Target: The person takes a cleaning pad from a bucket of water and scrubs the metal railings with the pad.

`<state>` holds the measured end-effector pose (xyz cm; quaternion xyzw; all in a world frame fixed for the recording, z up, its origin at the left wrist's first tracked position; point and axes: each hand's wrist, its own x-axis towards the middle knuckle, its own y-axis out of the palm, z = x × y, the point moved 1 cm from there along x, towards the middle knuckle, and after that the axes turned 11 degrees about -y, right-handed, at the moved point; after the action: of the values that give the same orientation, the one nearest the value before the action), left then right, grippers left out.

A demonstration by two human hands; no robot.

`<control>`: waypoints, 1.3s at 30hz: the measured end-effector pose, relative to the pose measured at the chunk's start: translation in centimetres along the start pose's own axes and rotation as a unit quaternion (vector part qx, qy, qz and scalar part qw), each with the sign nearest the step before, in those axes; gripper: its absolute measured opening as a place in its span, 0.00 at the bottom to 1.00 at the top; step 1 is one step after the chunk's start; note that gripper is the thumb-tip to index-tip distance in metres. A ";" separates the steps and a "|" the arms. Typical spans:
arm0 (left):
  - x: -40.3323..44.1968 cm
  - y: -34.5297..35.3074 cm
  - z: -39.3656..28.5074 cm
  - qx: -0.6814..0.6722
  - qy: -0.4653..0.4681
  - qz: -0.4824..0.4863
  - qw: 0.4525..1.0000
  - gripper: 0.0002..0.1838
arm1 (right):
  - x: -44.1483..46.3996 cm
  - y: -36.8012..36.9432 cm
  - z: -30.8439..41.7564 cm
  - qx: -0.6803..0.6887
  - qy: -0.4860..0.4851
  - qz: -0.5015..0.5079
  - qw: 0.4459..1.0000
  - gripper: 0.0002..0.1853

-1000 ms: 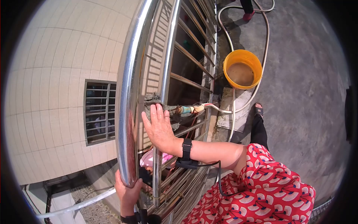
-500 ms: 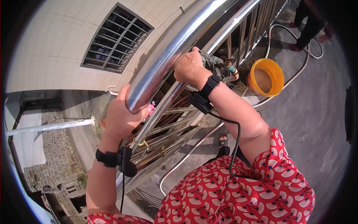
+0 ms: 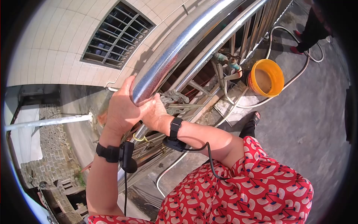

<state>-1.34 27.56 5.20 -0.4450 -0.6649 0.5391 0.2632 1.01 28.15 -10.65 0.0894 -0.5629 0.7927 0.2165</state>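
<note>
My left hand is wrapped around the near end of a thick, shiny metal handrail. Close beside it, my right hand is closed on a crumpled grey rag at the rail's underside. Part of the rag spreads out beyond the right hand's fingers; the rest is hidden by the hand and rail. Below runs a thinner metal bar, with a yellow tie knotted around its lower stretch.
A yellow bucket of murky water stands on the concrete floor, by a tap on a pipe. A pale hose winds across the ground. Another person's dark-trousered legs are at upper right. A barred window is left of the railing.
My right hand has slid down along the handrail toward the left hand, carrying the rag, and the tap is now uncovered. My left hand keeps its grip on the rail end.
</note>
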 end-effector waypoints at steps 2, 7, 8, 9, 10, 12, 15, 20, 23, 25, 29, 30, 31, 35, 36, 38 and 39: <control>0.0 0.1 0.2 -0.010 -0.001 -0.003 1.000 0.35 | -0.4 -1.5 -0.2 -0.025 -0.011 -0.006 1.000 0.19; 0.2 0.5 1.1 -0.012 0.004 -0.022 1.000 0.41 | -1.3 -4.1 -6.7 0.028 -0.055 0.129 0.990 0.15; 0.0 0.5 1.2 -0.014 0.001 -0.028 1.000 0.43 | -1.8 -6.2 -8.5 -0.028 -0.048 0.157 0.986 0.15; -0.1 0.3 0.5 -0.037 -0.008 -0.017 0.999 0.43 | -2.1 -8.3 -10.2 -0.057 -0.038 0.201 0.977 0.16; -0.2 0.2 0.2 -0.060 -0.017 -0.007 0.998 0.43 | -2.4 -8.5 -12.4 -0.082 -0.037 0.179 0.980 0.17; -0.1 0.2 0.6 -0.025 -0.031 -0.007 0.999 0.43 | -2.6 -9.7 -16.2 -0.126 0.004 0.184 0.975 0.18; -0.1 0.2 0.6 -0.020 -0.024 0.011 0.999 0.42 | -3.2 -12.2 -20.1 -0.160 0.088 0.178 0.967 0.19; 0.0 -0.3 0.1 0.012 -0.035 0.002 0.999 0.43 | -2.5 -11.1 -17.8 -0.150 0.077 0.129 0.977 0.22; 0.4 -0.4 0.4 0.013 -0.048 0.049 0.998 0.46 | -2.1 -9.0 -11.9 -0.125 0.022 0.190 0.973 0.24; 0.7 -0.2 0.7 0.019 -0.037 0.038 0.998 0.47 | -1.7 -7.9 -7.6 -0.068 0.002 0.218 0.974 0.23; 0.9 -0.2 1.1 0.025 0.010 0.011 1.000 0.52 | -0.4 -3.8 -0.9 -0.074 -0.079 0.190 0.976 0.25; 0.9 -0.2 1.1 0.028 0.030 0.009 0.999 0.53 | 0.1 -3.2 0.4 -0.084 -0.086 0.191 0.974 0.23; 1.0 -0.6 0.7 0.031 0.009 0.053 0.998 0.56 | 0.7 -2.1 1.5 -0.095 -0.092 0.194 0.972 0.22; -1.3 -1.4 1.9 0.073 0.009 0.034 0.997 0.60 | 2.4 6.5 5.2 -0.220 -0.174 0.192 0.940 0.26; -3.1 -2.3 2.3 0.043 0.019 0.024 0.999 0.59 | 1.9 2.3 6.5 0.096 -0.140 0.174 0.970 0.26; -7.0 -4.1 2.9 -0.027 0.030 0.010 0.999 0.56 | 2.0 3.5 7.5 0.054 -0.156 0.135 0.977 0.26; -8.9 -4.7 3.5 -0.037 0.024 -0.006 0.999 0.55 | 2.0 4.0 8.0 0.033 -0.163 0.115 0.979 0.26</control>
<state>-1.53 17.94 9.86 -0.4632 -0.6803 0.5021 0.2655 -3.31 20.13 -10.50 0.1589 -0.5703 0.8055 0.0259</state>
